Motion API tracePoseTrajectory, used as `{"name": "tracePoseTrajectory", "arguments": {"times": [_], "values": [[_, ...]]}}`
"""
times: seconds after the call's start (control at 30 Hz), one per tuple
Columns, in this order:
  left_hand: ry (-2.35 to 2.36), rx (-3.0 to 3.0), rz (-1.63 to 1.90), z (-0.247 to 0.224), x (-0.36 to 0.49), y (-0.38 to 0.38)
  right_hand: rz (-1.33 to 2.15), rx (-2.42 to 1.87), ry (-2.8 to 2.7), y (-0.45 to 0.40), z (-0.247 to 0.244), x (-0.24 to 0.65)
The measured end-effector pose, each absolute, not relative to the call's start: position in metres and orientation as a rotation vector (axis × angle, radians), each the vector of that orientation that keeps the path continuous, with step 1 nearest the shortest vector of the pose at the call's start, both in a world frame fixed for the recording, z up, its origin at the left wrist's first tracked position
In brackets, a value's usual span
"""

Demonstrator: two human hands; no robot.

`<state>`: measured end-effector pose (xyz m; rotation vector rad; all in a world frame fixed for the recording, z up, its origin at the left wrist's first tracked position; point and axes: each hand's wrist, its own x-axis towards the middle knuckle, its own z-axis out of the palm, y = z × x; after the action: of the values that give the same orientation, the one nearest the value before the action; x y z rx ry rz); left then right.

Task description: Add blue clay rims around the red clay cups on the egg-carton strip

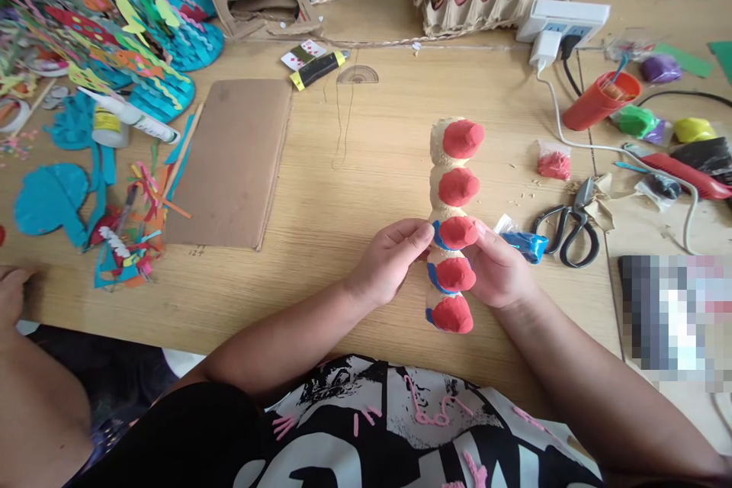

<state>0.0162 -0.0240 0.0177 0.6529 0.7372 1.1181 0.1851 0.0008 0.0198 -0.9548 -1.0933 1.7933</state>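
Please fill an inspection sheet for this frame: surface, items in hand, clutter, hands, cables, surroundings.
Surface: wooden table, small crumbs on the right.
Items in hand: carton strip, five red bumps, blue along the left edge of the nearest three.
Clutter: colored scraps left; black-handled scissors and blue packet right.
Hands: left hand and right hand hold the strip's opposite sides.
Cables: white cable and black cable from power strip.
Surroundings: another person's hand, left edge.
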Motion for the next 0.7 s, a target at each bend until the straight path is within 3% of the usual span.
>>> {"name": "tracePoseTrajectory", "arguments": {"times": [0.13, 0.7], "values": [[0.689, 0.525, 1.068, 0.0197, 0.0160, -0.0206, 1.994, -0.918, -0.862, 0.0010, 0.0174, 0.1869], [0.738, 0.505, 0.987, 0.0234, 0.0117, -0.0169, 2.114, -0.875, -0.725, 0.0015, 0.0200, 0.1855]]}}
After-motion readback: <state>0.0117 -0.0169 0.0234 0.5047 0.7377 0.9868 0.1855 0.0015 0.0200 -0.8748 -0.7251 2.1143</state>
